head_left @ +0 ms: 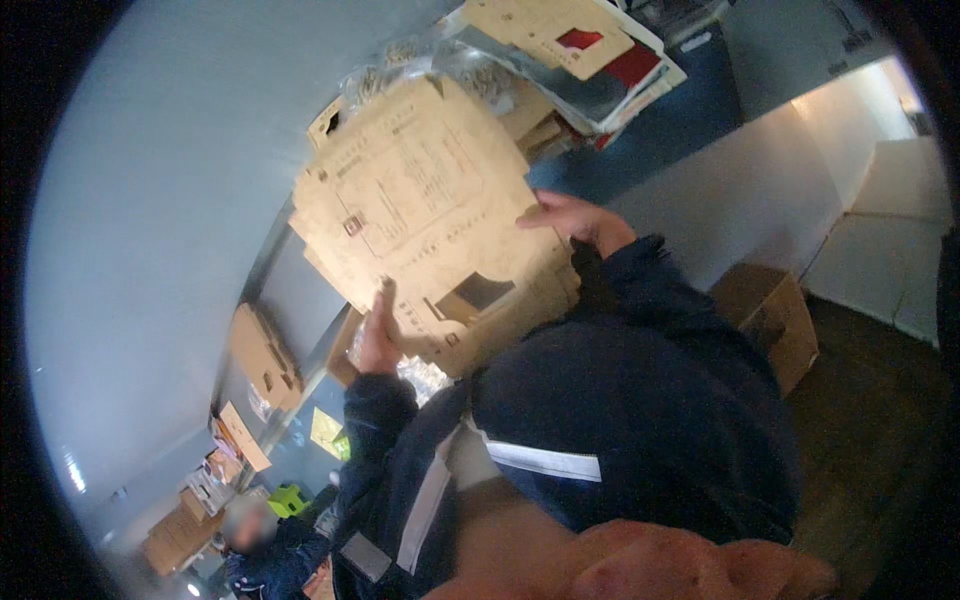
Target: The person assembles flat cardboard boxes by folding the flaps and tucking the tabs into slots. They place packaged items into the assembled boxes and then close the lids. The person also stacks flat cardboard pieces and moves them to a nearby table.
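A stack of flat tan cardboard box blanks (420,180), with dark printing and a notched window cut-out, is tilted in front of my chest. My left hand (378,335) grips its lower left edge, thumb on the printed face and the other fingers hidden behind. On the right edge, my right hand (580,220) holds the same stack, with its thumb lying over the top sheet. Layered edges show along the stack's left side. How many sheets there are I cannot tell.
Behind the stack, a bench carries clear plastic bags (400,60) and a pile of printed sheets and folders (640,75). A cardboard box (770,320) stands on the right. Flat brown cardboard (262,355) leans at left. Another person (270,560) is at lower left, near a green holder (289,500).
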A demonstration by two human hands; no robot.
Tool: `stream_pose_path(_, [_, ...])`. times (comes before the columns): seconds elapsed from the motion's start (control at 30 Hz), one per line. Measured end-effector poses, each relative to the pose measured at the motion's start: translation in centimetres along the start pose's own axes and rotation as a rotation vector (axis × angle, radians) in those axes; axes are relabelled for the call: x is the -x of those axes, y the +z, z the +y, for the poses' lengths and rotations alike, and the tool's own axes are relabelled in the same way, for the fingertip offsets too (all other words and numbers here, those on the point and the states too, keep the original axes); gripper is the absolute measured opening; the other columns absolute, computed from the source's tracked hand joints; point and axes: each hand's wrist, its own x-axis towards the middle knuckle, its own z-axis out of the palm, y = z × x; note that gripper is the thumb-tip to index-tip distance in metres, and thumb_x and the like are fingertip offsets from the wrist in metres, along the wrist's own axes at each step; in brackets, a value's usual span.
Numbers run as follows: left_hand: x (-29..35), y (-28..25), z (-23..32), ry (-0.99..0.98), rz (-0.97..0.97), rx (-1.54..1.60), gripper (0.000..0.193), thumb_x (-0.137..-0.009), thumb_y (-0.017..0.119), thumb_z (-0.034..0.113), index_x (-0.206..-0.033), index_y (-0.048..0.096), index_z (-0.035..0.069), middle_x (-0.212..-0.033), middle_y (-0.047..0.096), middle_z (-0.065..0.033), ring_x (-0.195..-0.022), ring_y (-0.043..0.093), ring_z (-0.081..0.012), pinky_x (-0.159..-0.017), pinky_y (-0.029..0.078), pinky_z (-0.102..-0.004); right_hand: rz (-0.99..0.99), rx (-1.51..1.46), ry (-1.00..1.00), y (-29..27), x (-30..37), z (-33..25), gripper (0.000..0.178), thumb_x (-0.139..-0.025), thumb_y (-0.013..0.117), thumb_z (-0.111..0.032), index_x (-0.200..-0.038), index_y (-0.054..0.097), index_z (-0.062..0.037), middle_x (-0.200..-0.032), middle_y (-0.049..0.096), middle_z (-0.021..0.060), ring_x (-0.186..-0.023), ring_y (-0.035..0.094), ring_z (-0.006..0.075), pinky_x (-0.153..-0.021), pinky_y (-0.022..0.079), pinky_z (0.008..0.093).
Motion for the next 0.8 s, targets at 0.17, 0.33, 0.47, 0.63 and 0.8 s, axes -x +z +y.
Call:
stream_pose_path(0.17, [-2.7,-8.2,-7.5,0.087,0.116,-0.538,0.052,-0.099,0.058,0.025,-0.142,0.045,-0.002,-0.137,0.057,-0.0142,-0.122,0.057,-0.0289,-0.104,0.046,-0.0421,-0.119,0.036,0.08,-1.2,-4.2,-0.5,0.076,-0.086,0.075,-0.018,-0.15,0.036,-0.0042,-0.136,0.058,0.016,-0.118,0.059,0.0239,-0.1,0.048,0.0403])
stream_pose_path(0.33, [-4.1,1.1,-2.6,-0.093,0.16,-0.083,0.042,-0.094,0.066,0.019,-0.13,0.053,0.0,-0.117,0.065,-0.0113,-0.105,0.065,-0.0245,-0.088,0.056,-0.0397,-0.151,-0.062,0.078,-5.2,-3.7,-2.0,0.065,-0.085,0.075,-0.024,-0.14,0.05,0.0011,-0.127,0.064,0.016,-0.115,0.061,0.0241,-0.099,0.048,0.0389])
stream_pose_path(0.47, [-3.5,2.6,-1.9,-0.012,0.288,-0.035,0.03,-0.093,0.068,0.017,-0.117,0.059,0.001,-0.108,0.067,-0.0072,-0.092,0.066,-0.0173,-0.077,0.056,-0.0342,-0.234,-0.097,0.072,-9.6,-6.0,1.7,0.056,-0.086,0.075,-0.027,-0.131,0.06,0.0018,-0.124,0.067,0.0154,-0.112,0.062,0.0224,-0.098,0.048,0.0359])
stream_pose_path(0.63, [-3.2,5.8,-2.2,-0.128,0.296,0.12,0.044,-0.096,0.064,0.021,-0.131,0.053,-0.002,-0.125,0.063,-0.0136,-0.111,0.063,-0.0267,-0.095,0.051,-0.0373,-0.246,0.177,0.105,-8.7,-6.4,-5.0,0.051,-0.086,0.075,-0.026,-0.127,0.064,0.0016,-0.121,0.069,0.0139,-0.105,0.065,0.0213,-0.095,0.048,0.0334])
stream_pose_path(0.8, [-2.9,6.6,-4.1,-0.119,0.152,0.212,0.057,-0.098,0.059,0.038,-0.136,0.049,-0.005,-0.129,0.06,-0.0161,-0.117,0.059,-0.03,-0.102,0.047,-0.0412,-0.292,-0.01,0.253,-8.1,-6.1,-6.9,0.05,-0.086,0.076,-0.024,-0.127,0.062,0.0014,-0.117,0.07,0.0123,-0.102,0.067,0.0208,-0.092,0.05,0.0327])
